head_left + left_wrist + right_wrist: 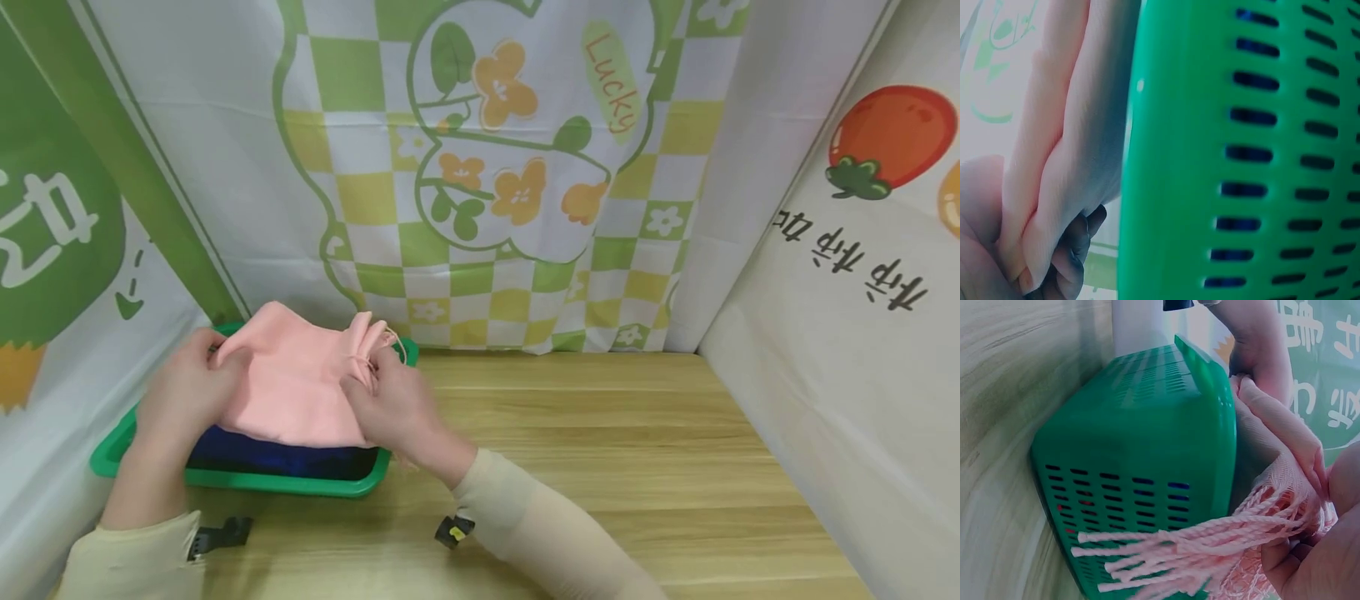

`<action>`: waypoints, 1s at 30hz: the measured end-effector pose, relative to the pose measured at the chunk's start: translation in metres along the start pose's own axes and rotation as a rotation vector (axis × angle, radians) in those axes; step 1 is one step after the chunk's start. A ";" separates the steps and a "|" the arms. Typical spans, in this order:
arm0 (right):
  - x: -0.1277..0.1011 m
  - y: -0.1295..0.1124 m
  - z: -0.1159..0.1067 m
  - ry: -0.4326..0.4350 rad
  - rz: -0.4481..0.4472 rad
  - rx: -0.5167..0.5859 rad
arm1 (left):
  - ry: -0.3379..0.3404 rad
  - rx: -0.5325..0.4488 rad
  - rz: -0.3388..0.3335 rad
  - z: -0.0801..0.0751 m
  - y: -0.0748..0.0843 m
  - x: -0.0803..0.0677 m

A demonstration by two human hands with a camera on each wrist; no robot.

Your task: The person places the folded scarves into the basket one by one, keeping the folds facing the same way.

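A folded pink cloth point(296, 379) with a fringed edge point(1210, 547) is held over a green slotted basket point(112, 454). My left hand point(183, 387) grips its left edge, fingers curled round the fold point(1054, 206). My right hand point(390, 408) pinches the right end of the cloth near the fringe point(375, 337). Something dark blue point(285, 458) lies in the basket under the pink cloth. The basket point(1141, 469) stands on a wooden table point(600, 450) at the left.
Printed fabric walls enclose the table: a checked flower curtain point(510, 167) at the back, a green panel point(52, 225) on the left, a white one with a tomato point(892, 137) on the right. Bare wood stretches right of the basket.
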State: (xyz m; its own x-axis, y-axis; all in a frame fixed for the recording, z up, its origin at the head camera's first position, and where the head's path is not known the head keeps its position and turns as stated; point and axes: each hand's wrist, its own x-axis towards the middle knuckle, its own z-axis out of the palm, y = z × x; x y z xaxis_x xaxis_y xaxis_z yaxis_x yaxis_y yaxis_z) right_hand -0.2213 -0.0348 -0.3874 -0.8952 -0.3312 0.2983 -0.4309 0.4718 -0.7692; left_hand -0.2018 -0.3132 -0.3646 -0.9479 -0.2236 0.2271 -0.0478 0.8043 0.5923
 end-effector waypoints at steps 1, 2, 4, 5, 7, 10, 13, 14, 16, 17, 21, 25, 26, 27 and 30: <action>0.000 -0.001 0.002 -0.006 0.000 0.000 | 0.002 0.004 -0.002 -0.001 -0.002 0.000; 0.000 -0.001 0.003 -0.006 -0.003 -0.003 | 0.003 0.008 -0.004 -0.002 -0.003 0.001; 0.001 -0.002 0.006 -0.009 -0.010 -0.012 | 0.006 0.017 -0.009 -0.004 -0.006 0.002; 0.001 -0.002 0.008 -0.012 -0.014 -0.012 | 0.004 0.017 -0.014 -0.006 -0.007 0.002; 0.002 -0.003 0.011 -0.018 -0.027 -0.005 | 0.002 0.026 -0.021 -0.008 -0.010 0.003; 0.005 -0.002 0.015 -0.030 -0.059 0.016 | 0.006 0.034 -0.022 -0.011 -0.013 0.004; 0.007 -0.001 0.020 -0.039 -0.085 0.030 | 0.012 0.048 -0.025 -0.013 -0.017 0.005; 0.008 0.000 0.022 -0.040 -0.090 0.032 | 0.014 0.052 -0.027 -0.014 -0.018 0.005; 0.009 0.001 0.025 -0.038 -0.101 0.030 | 0.022 0.056 -0.025 -0.014 -0.020 0.006; 0.009 0.002 0.026 -0.036 -0.105 0.025 | 0.025 0.057 -0.025 -0.015 -0.021 0.006; 0.011 0.002 0.030 -0.027 -0.129 0.002 | 0.028 0.056 -0.028 -0.015 -0.025 0.007; 0.015 0.001 0.034 -0.035 -0.155 -0.019 | 0.036 0.059 -0.037 -0.017 -0.027 0.008; 0.016 0.000 0.034 -0.039 -0.159 -0.022 | 0.039 0.062 -0.038 -0.018 -0.028 0.008; 0.017 0.000 0.035 -0.041 -0.165 -0.027 | 0.042 0.064 -0.038 -0.018 -0.029 0.008; 0.019 -0.002 0.038 -0.042 -0.171 -0.044 | 0.047 0.066 -0.036 -0.020 -0.032 0.010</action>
State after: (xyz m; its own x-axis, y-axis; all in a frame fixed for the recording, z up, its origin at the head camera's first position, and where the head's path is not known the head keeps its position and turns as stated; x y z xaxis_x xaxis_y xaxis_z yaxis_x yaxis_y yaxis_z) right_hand -0.2331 -0.0729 -0.4014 -0.8030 -0.4432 0.3984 -0.5822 0.4403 -0.6835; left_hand -0.2033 -0.3516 -0.3660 -0.9293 -0.2774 0.2438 -0.1035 0.8293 0.5491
